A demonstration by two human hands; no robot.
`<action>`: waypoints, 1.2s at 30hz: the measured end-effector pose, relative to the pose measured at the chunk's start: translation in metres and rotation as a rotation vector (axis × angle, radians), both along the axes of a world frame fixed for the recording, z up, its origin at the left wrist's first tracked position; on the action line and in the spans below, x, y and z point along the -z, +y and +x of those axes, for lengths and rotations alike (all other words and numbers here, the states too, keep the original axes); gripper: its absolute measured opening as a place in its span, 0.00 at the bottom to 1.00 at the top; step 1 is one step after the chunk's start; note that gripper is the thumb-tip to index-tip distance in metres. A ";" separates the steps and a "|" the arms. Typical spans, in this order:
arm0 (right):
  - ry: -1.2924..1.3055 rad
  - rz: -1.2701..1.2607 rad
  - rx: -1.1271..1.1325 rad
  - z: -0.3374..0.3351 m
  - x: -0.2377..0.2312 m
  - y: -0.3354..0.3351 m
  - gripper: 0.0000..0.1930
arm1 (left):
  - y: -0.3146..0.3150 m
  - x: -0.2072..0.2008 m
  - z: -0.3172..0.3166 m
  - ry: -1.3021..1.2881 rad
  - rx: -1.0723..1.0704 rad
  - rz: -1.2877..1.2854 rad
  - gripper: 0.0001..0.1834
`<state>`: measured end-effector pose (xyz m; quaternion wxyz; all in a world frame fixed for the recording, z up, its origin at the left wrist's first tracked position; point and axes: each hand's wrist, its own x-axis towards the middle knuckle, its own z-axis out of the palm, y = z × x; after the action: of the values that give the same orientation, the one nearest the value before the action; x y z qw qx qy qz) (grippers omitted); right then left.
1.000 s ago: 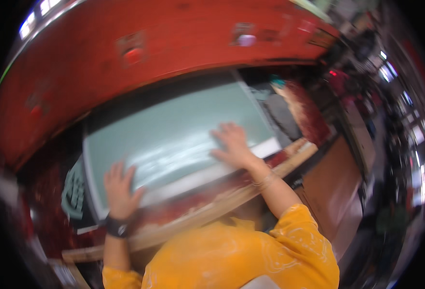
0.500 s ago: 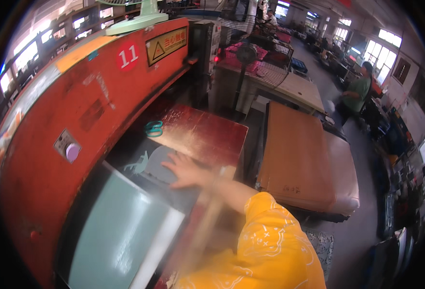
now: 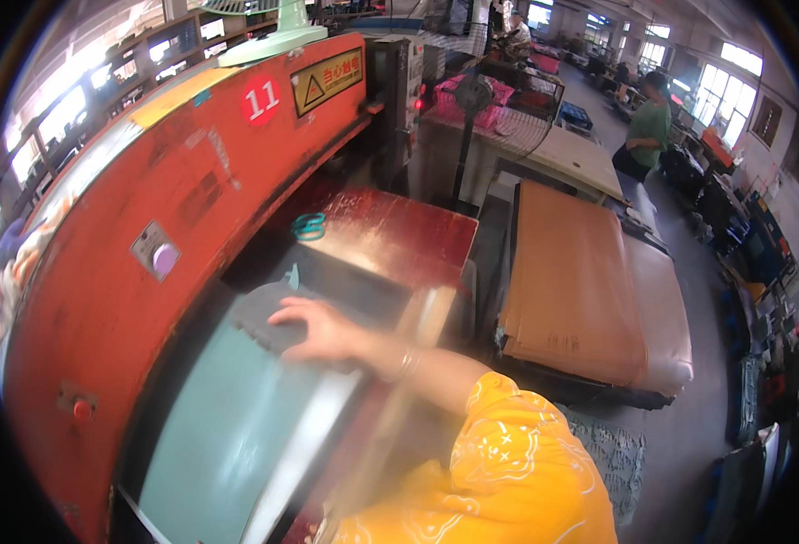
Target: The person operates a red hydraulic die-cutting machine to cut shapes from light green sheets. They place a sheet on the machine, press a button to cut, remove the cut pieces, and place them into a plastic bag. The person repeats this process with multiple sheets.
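Note:
My right hand point(image 3: 319, 334) reaches in from the right, its sleeve yellow with white line drawings. Its thumb and bent fingers grip the near edge of a grey rounded plate point(image 3: 263, 306). The plate overlaps the far end of a glossy grey-green sheet point(image 3: 227, 408), and its lower edge looks uneven. Beyond the plate, a small pale-green piece point(image 3: 292, 276) sticks up on the dark board. Teal-handled scissors point(image 3: 309, 227) lie farther off on the worn red board point(image 3: 399, 236). My left hand is out of view.
A large orange press point(image 3: 191, 172) with a purple knob point(image 3: 164, 260) and a red button point(image 3: 82, 410) stands along the left. Stacked brown sheets point(image 3: 571, 281) sit to the right. A black fan point(image 3: 474, 95) stands behind, and a person in green point(image 3: 648, 127) is in the aisle.
My right hand has moved left and nearer with the grey plate, from the dark board onto the end of the grey-green sheet. The view has shifted slightly.

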<state>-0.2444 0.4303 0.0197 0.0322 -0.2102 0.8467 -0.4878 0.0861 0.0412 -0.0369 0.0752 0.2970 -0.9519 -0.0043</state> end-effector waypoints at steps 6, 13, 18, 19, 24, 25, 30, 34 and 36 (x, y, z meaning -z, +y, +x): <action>-0.023 0.004 -0.287 0.103 -0.014 -0.139 0.30 | -0.019 0.005 0.033 0.258 0.313 0.231 0.24; 0.291 0.301 -0.162 0.156 0.041 -0.239 0.28 | -0.041 0.005 0.046 0.338 0.437 0.293 0.22; 0.042 0.003 0.217 0.098 0.040 -0.121 0.34 | -0.044 0.013 0.053 0.373 0.442 0.352 0.21; 0.154 0.017 0.404 0.077 0.020 -0.063 0.37 | -0.045 0.015 0.054 0.382 0.436 0.374 0.21; 0.362 -0.181 1.269 0.024 -0.069 0.162 0.31 | -0.052 0.025 0.053 0.388 0.398 0.410 0.19; 0.351 -0.188 1.091 0.019 -0.074 0.168 0.29 | -0.052 0.027 0.051 0.415 0.350 0.489 0.19; 0.204 -0.017 0.089 0.038 -0.008 -0.008 0.23 | -0.049 0.021 0.049 0.250 0.410 0.336 0.18; 0.265 0.171 -0.206 0.096 0.046 -0.158 0.36 | -0.047 0.007 0.057 0.281 0.437 0.357 0.18; 0.309 0.224 -0.264 0.116 0.051 -0.197 0.39 | -0.049 0.002 0.061 0.298 0.474 0.343 0.18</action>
<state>-0.1281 0.2330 -0.0313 -0.0111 -0.3866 0.8554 -0.3446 0.1467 -0.0075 -0.0386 0.1593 0.0714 -0.9585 -0.2255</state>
